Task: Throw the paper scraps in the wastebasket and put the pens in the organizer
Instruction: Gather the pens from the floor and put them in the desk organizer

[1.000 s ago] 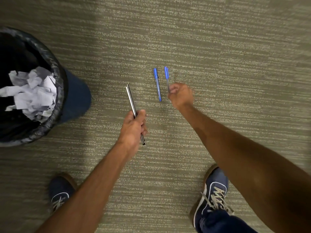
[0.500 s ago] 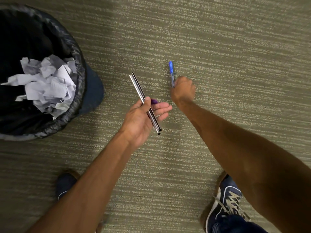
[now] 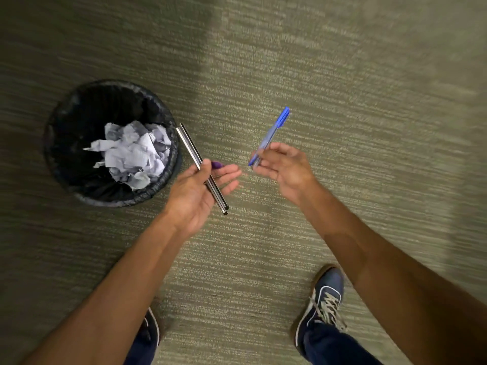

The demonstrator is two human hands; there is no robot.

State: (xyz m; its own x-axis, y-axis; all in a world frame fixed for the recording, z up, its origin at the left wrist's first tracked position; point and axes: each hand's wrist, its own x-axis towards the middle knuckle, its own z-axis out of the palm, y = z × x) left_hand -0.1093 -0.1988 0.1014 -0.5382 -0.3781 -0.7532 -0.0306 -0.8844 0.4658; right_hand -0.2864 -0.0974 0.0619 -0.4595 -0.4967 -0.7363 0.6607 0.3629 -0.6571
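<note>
My left hand (image 3: 200,191) lies palm up and grips two slim silver-black pens (image 3: 193,151) under the thumb; a purple tip (image 3: 217,164), possibly another pen, shows by its fingers. My right hand (image 3: 283,167) is raised above the carpet and pinches a blue capped pen (image 3: 272,133), cap pointing up and away. The two hands are a short gap apart. The black-lined wastebasket (image 3: 60,159) stands left of my left hand and holds crumpled white paper scraps (image 3: 133,154). No organizer is in view.
Green-grey striped carpet (image 3: 342,101) covers the floor all around. My two blue shoes, left (image 3: 151,330) and right (image 3: 325,299), are at the bottom of the view. No loose pens or scraps lie on the visible carpet.
My right hand has lifted a blue pen off the carpet and brought it toward my left hand. The view has pulled back, so the wastebasket now appears further in and whole.
</note>
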